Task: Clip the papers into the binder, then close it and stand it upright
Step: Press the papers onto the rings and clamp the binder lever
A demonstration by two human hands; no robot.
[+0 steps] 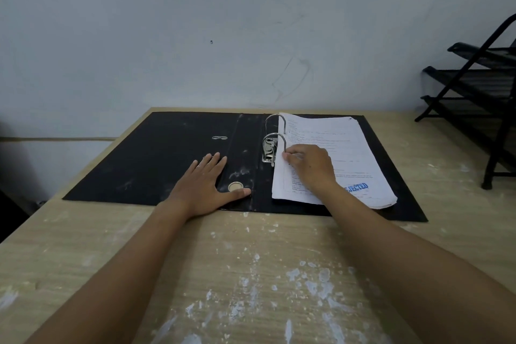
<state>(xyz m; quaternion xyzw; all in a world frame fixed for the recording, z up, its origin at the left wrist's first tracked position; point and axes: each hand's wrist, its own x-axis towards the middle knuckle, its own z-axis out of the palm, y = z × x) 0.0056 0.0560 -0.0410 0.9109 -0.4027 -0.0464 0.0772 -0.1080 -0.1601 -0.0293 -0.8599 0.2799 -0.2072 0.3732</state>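
Note:
A black lever-arch binder (156, 159) lies open and flat on the table. A stack of printed white papers (343, 145) with a blue stamp rests on its right half, beside the two metal rings (275, 131). My left hand (205, 184) lies flat, fingers spread, on the left cover with the thumb on the spine near a round hole. My right hand (310, 166) rests on the papers, fingertips curled at the sheets' left edge by the nearer ring. Whether the sheets are threaded on the rings cannot be told.
The wooden table (251, 274) is flecked with white paint and ends at a pale wall. A black tiered mesh rack (480, 98) stands at the back right. The table's left edge drops off beside the binder.

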